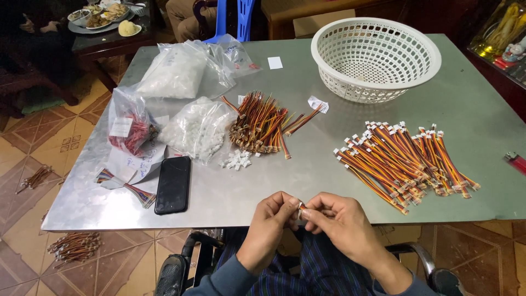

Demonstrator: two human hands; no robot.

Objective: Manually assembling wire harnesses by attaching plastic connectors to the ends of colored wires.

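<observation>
Here a small connector piece [300, 209] is pinched between the fingertips of the left hand [272, 215] and the right hand [334, 218], just off the worktop [307, 175] near edge. Fitting seems under way; a careful push appears needed. Open room lies between the loose wires [260, 125] and the finished bundle [405, 159].

1. Tabletop [339, 175]: brushed metal sheet, dull sheen, smooth, a bit scuffed.
2. Basket [376, 52]: white plastic lattice, slightly glossy.
3. Bags [181, 71]: thin clear plastic, crinkly and shiny.
4. Phone [173, 184]: black glass face, very glossy.
5. Wire bundles [405, 159]: smooth plastic insulation, red, yellow, black; tiny matt white plastic plugs on the ends.
6. Loose connectors [236, 160]: same matt white plastic.
7. Floor [33, 164]: glazed tiles, faintly shiny.
8. Trousers [318, 268]: striped woven cloth, matt.
</observation>
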